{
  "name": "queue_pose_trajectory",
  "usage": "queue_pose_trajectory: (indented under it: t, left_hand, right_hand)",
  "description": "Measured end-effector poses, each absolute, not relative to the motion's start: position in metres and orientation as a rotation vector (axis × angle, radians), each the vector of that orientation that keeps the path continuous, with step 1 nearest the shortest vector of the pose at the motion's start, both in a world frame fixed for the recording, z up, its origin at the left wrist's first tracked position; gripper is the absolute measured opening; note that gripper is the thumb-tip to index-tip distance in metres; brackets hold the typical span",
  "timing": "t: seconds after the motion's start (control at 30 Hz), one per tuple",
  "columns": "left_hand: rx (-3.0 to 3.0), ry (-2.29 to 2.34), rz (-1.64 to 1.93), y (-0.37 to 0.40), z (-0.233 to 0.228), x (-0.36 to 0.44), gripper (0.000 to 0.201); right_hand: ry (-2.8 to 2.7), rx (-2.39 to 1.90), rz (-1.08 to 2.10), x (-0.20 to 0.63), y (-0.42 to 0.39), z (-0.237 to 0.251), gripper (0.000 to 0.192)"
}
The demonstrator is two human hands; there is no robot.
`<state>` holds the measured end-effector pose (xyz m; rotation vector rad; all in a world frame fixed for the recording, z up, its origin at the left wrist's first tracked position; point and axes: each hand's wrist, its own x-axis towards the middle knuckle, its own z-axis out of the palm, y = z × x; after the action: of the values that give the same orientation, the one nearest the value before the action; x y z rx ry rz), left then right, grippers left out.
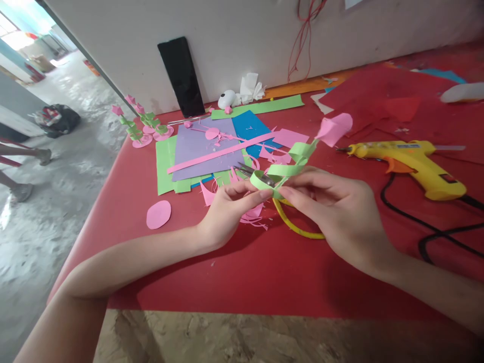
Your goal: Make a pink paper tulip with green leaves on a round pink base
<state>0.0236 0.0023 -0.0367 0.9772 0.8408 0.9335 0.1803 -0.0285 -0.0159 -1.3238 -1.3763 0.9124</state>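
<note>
Both hands hold a paper flower (298, 156) with a looped green stem and a pink bloom at its upper right end. My left hand (230, 206) pinches a green loop at the stem's lower end between thumb and fingers. Beside it, my right hand (333, 212) grips the same stem, its thumb close to the left one. Scissors (302, 232) with yellow handles lie on the table behind and below the hands, partly hidden by them. Off to the left rests a pink paper circle (159, 215). Pink paper scraps (251, 214) lie under the hands.
A yellow glue gun (412, 161) with a black cord lies at right. Finished small paper flowers (141, 126) stand at the left edge. Purple paper (207, 146), a blue sheet (253, 131) and a dark phone (182, 75) are behind. Red sheets (389, 106) lie back right.
</note>
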Motion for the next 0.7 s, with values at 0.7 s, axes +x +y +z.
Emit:
queue_pose_trajectory:
  t: [0.7]
  left_hand:
    - [2.367, 0.727, 1.291, 0.02, -0.023, 0.01, 0.013]
  right_hand:
    - [-1.3, -1.372, 1.007, 0.183, -0.026, -0.015, 0.024]
